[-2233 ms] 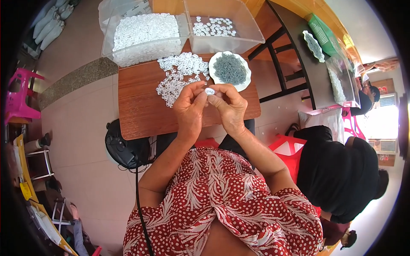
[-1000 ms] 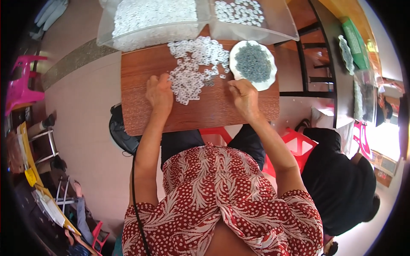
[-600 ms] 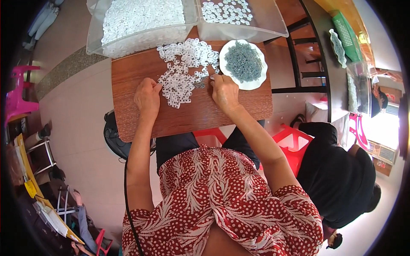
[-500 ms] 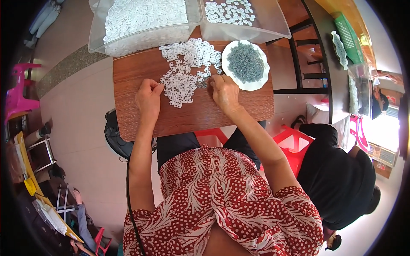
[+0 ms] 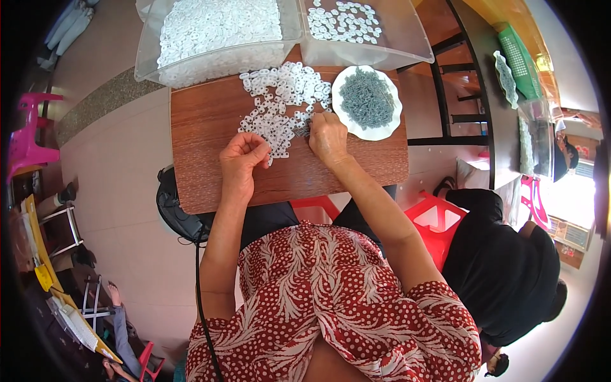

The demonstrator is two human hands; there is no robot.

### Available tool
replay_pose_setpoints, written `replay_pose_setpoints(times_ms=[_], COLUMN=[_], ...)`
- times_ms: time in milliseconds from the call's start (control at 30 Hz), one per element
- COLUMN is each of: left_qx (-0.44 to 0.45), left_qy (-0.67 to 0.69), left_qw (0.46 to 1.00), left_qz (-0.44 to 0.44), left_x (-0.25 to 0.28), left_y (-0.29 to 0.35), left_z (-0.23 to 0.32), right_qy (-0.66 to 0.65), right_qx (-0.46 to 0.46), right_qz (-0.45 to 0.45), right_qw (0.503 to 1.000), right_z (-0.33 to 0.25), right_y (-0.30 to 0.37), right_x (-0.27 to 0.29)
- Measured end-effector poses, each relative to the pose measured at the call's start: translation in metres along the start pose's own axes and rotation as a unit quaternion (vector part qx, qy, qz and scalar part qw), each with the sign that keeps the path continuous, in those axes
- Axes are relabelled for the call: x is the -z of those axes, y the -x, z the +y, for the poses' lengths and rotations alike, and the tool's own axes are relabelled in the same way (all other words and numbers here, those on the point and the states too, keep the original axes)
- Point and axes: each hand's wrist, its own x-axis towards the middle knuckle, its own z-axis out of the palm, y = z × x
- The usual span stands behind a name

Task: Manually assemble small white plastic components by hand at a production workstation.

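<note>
My left hand (image 5: 244, 164) is over the near left side of the small wooden table (image 5: 210, 184), thumb and fingers pinched together beside the near edge of a pile of small white plastic pieces with dark holes (image 5: 270, 130). Anything between those fingertips is too small to name. My right hand (image 5: 329, 139) rests closed at the right of a few loose grey screw-like pins (image 5: 301, 130); its fingertips are hidden. Behind the pile lie more white oval pieces (image 5: 299, 83). A white scalloped plate (image 5: 396, 114) heaped with grey screw-like pins (image 5: 367, 95) stands just right of my right hand.
Two clear plastic bins stand at the table's far edge: the left bin (image 5: 149, 67) is full of white pieces, the right bin (image 5: 401, 54) holds a scattered layer. A person in black (image 5: 503, 254) sits at the right near a red stool (image 5: 429, 219). A dark cable (image 5: 198, 286) runs along my left arm.
My left hand has moved right and nearer to me, to the near edge of the white pile. My right hand has shifted slightly left and nearer to me.
</note>
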Motion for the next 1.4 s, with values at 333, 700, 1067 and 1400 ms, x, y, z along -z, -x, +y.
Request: replay_pose_setpoints(times_ms=[333,700,1067,1400], left_qx=[0.039,0.061,0.047,0.043], left_qy=[-0.019,-0.010,-0.019,-0.036], left_qw=[0.999,0.998,0.999,0.998], left_qz=[-0.007,-0.015,-0.015,0.003], left_x=[0.000,-0.020,-0.022,-0.015], left_y=[0.005,0.010,0.012,0.017], left_z=[-0.015,-0.019,-0.031,-0.031], right_qy=[-0.096,-0.243,-0.313,-0.252], right_qx=[-0.021,-0.187,-0.220,-0.160], right_qz=[0.004,-0.059,-0.047,0.003], right_qw=[0.995,0.950,0.923,0.954], right_z=[0.002,-0.002,-0.001,-0.001], right_y=[0.008,0.010,0.014,0.028], right_x=[0.011,0.023,0.015,0.021])
